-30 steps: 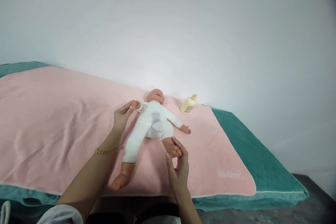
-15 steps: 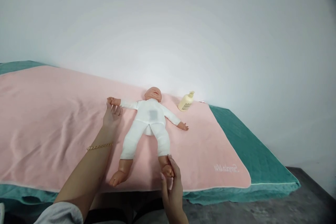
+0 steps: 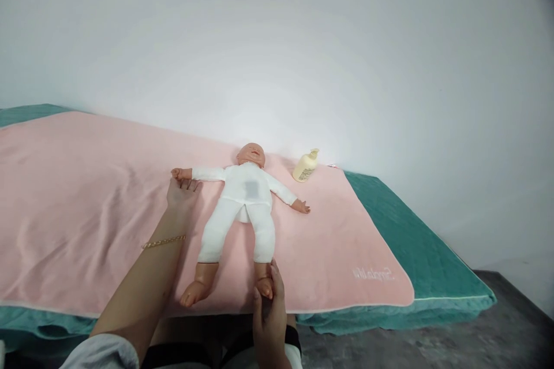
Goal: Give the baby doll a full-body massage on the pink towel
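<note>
A baby doll [image 3: 246, 184] in a white fabric suit lies on its back, arms spread, on a pink blanket [image 3: 329, 265]. My left hand [image 3: 182, 193] is at the doll's hand on the left side, palm up, with the fingers under it and the thumb by its fist. Around the doll's foot on the right side curls my right hand [image 3: 270, 311], thumb and fingers on either side of the ankle and foot. The doll's other foot [image 3: 197, 291] rests on the blanket near its front edge.
A pale yellow pump bottle [image 3: 305, 167] stands on the blanket beside the doll, close to the white wall [image 3: 277, 52]. Under the blanket is a green padded surface [image 3: 415, 242]. Grey floor [image 3: 389, 351] shows at the lower right.
My right hand has moved left with the doll's foot, so that leg is nearer the other. My left hand and the doll's hand have shifted slightly left and down.
</note>
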Motion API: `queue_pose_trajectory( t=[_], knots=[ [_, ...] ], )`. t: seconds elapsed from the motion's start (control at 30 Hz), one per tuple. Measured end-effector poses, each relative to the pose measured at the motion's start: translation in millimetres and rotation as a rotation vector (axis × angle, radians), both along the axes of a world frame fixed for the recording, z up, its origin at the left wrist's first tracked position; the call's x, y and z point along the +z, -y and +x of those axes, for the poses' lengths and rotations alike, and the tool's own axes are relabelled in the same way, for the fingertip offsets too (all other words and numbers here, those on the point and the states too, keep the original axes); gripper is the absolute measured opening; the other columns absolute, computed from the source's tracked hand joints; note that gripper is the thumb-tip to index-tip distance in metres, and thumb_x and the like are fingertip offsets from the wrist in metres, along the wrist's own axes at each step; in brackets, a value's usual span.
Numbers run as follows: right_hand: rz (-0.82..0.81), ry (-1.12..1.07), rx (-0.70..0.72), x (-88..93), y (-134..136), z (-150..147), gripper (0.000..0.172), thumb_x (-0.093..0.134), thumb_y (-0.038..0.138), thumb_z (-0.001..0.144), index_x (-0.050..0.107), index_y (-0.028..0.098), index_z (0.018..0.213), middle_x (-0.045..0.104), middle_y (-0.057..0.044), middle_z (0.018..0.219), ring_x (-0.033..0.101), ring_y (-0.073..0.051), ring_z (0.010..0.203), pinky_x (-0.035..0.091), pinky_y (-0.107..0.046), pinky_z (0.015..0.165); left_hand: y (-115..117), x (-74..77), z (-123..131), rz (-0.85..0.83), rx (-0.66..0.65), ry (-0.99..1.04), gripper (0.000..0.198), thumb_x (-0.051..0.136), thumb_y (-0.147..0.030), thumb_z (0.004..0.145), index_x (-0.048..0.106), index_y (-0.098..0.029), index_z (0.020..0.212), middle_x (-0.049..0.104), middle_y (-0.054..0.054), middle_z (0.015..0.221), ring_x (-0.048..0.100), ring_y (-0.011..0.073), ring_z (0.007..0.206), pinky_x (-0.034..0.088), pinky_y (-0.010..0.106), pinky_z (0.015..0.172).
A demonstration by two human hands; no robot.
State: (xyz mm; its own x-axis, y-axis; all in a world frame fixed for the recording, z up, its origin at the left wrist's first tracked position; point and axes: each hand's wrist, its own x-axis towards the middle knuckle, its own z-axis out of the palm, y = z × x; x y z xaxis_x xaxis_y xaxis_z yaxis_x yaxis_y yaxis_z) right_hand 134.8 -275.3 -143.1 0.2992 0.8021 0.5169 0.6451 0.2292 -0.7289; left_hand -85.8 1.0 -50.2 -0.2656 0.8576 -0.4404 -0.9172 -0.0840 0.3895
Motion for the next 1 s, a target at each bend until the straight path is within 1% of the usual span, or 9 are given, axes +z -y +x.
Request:
queue_pose_trajectory(
  t=[0.13,0.27,0.43,0.53,0.6,0.67,0.8,0.9,1.0],
  knots=[
    [0.007,-0.029,0.02,5.1,0,-1,0.051,0.047,0.023,0.096,0.035,0.023,0.146,0.048,-0.013,0.144,0.047,-0.027,0.133,0.048,-0.046,0.101,-1,-1.2,0,0.004,0.006,-0.029,0.018,0.044,-0.032,0.097,0.058,-0.024,0.088,0.062,0.002,0.102,0.063,0.0114,0.097,0.049,0.033,0.097],
    [0.039,-0.052,0.012,14.0,-1,1,0.049,0.048,0.024,0.096,0.038,0.023,0.144,0.049,-0.013,0.143,0.049,-0.027,0.131,0.049,-0.045,0.1,1,-2.3,3,0.012,-0.006,-0.089,0.024,0.048,-0.043,0.096,0.06,-0.023,0.091,0.061,0.006,0.107,0.062,0.0132,0.101,0.053,0.03,0.092],
    [0.118,0.004,-0.011,37.2,-7,11,0.045,0.047,0.022,0.096,0.04,0.022,0.14,0.051,-0.014,0.139,0.051,-0.025,0.129,0.05,-0.044,0.098,6,0.8,10,0.094,0.039,-0.243,0.019,0.057,-0.042,0.092,0.065,-0.026,0.1,0.06,0.004,0.125,0.058,0.0151,0.116,0.048,0.028,0.099],
    [0.128,0.03,-0.016,53.1,-15,16,0.042,0.046,0.022,0.095,0.041,0.022,0.137,0.05,-0.015,0.138,0.049,-0.026,0.129,0.049,-0.046,0.098,10,3.9,16,0.181,0.06,-0.367,0.021,0.062,-0.037,0.089,0.067,-0.028,0.108,0.058,0.002,0.134,0.052,0.0177,0.127,0.042,0.032,0.106],
    [0.122,0.031,-0.01,61.4,-22,18,0.04,0.046,0.022,0.095,0.042,0.021,0.135,0.049,-0.016,0.138,0.049,-0.026,0.129,0.049,-0.047,0.098,14,6.2,20,0.254,0.068,-0.504,0.026,0.064,-0.036,0.088,0.068,-0.026,0.111,0.056,0.003,0.138,0.048,0.0201,0.131,0.04,0.036,0.108],
    [0.128,0.032,0.007,67.3,-29,19,0.039,0.046,0.021,0.095,0.042,0.021,0.134,0.049,-0.016,0.137,0.049,-0.026,0.129,0.049,-0.047,0.098,18,9.2,24,0.328,0.063,-0.63,0.03,0.067,-0.037,0.085,0.069,-0.023,0.112,0.058,0.005,0.136,0.048,0.0224,0.131,0.039,0.039,0.109],
    [0.18,0.039,0.018,75.9,-45,18,0.037,0.046,0.02,0.095,0.044,0.022,0.132,0.05,-0.015,0.135,0.05,-0.025,0.128,0.05,-0.047,0.097,24,14.3,33,0.479,0.022,-0.779,0.033,0.072,-0.032,0.079,0.071,-0.017,0.109,0.067,0.008,0.122,0.056,0.024,0.122,0.038,0.038,0.109],
    [0.208,0.039,0.01,84.6,-59,16,0.037,0.047,0.021,0.095,0.044,0.022,0.132,0.052,-0.015,0.134,0.051,-0.025,0.127,0.049,-0.047,0.098,25,13.6,38,0.499,-0.051,-0.841,0.038,0.075,-0.032,0.075,0.071,-0.018,0.11,0.068,0.008,0.118,0.059,0.0252,0.117,0.041,0.039,0.106],
    [0.218,0.043,0.017,97.4,-72,14,0.038,0.047,0.023,0.095,0.044,0.021,0.133,0.053,-0.015,0.133,0.051,-0.025,0.126,0.048,-0.048,0.1,27,9.9,43,0.514,-0.087,-0.971,0.041,0.075,-0.032,0.074,0.07,-0.02,0.112,0.066,0.009,0.122,0.057,0.0257,0.12,0.038,0.041,0.109]
  ],
)
